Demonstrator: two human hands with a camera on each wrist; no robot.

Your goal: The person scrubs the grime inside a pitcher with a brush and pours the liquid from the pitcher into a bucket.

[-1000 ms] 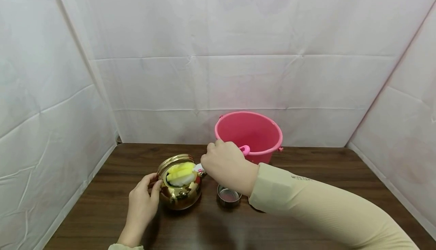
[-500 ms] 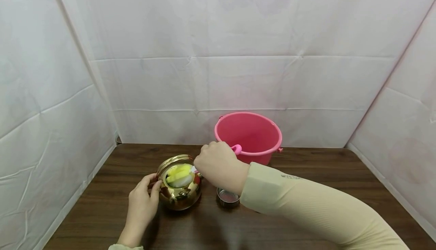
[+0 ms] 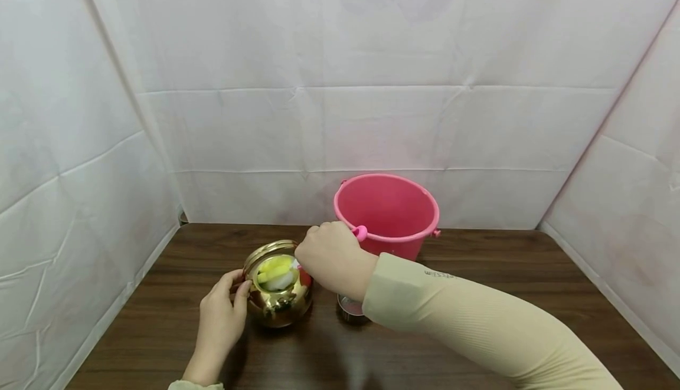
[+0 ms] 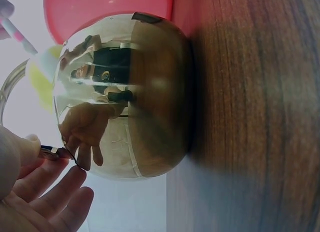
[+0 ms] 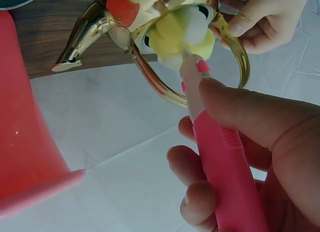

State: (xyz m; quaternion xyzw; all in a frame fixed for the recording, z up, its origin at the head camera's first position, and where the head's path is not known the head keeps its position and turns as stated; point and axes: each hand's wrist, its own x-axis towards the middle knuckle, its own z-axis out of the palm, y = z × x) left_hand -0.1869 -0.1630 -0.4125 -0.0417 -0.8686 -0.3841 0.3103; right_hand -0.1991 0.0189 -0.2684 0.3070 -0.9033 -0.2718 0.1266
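A person in beige sleeves point(image 3: 457, 304) works a pink-and-white plastic-handled brush point(image 5: 220, 157) at the mouth of a shiny gold metal kettle point(image 3: 278, 306) before us, on the left side of a brown wood-grain table point(image 3: 287, 361). The brush's soft yellow-and-white head point(image 3: 276, 273) sits in the kettle's round opening. The right hand point(image 3: 334, 258), at the kettle's 2 o'clock as the person faces it, has its fingers wrapped around the brush, thumb laid along the handle. At 9 o'clock, the left hand point(image 3: 220, 309) pinches the base of the kettle's arched gold handle point(image 5: 243, 66) between thumb and forefinger, the other fingers loosely bent close to the polished side, where their reflection shows. The kettle stands upright, its curved gold spout point(image 5: 82, 36) pointing toward the bucket side. That deep pink plastic bucket point(image 3: 405, 250) stands beyond the right hand, at the kettle's 2 o'clock; a small round silvery metal dish point(image 3: 344, 313), partly hidden by the right arm, lies near 3 o'clock. Creased white cloth point(image 3: 382, 130) hangs behind the table at 12 o'clock.
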